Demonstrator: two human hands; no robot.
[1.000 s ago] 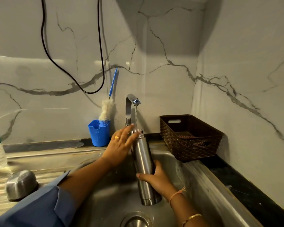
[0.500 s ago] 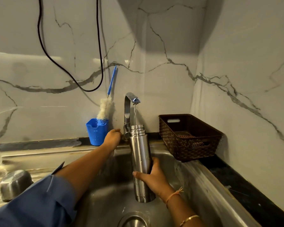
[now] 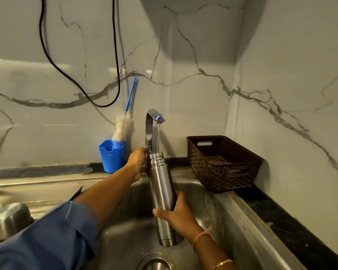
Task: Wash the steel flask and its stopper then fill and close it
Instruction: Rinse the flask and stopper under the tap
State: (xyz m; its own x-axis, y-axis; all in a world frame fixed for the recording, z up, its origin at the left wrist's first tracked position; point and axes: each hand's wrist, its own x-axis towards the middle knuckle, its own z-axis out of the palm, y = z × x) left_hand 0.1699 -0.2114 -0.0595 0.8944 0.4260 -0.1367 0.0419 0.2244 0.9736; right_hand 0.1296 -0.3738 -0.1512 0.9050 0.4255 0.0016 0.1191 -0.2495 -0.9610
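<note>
Grey-veined marble walls (image 3: pixel 203 45) meet above a seemingly black counter (image 3: pixel 293 227)

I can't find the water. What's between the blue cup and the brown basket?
In the head view: the tap, the left hand holding its base, and the flask under its stream.

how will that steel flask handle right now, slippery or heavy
Likely slippery: the steel flask is smooth with droplets low on its wall, so the right hand seems wise to wrap it. Probably heavier than empty, since the tap streams water into its open mouth. Tall and narrow, so apt to tip if stood down.
</note>
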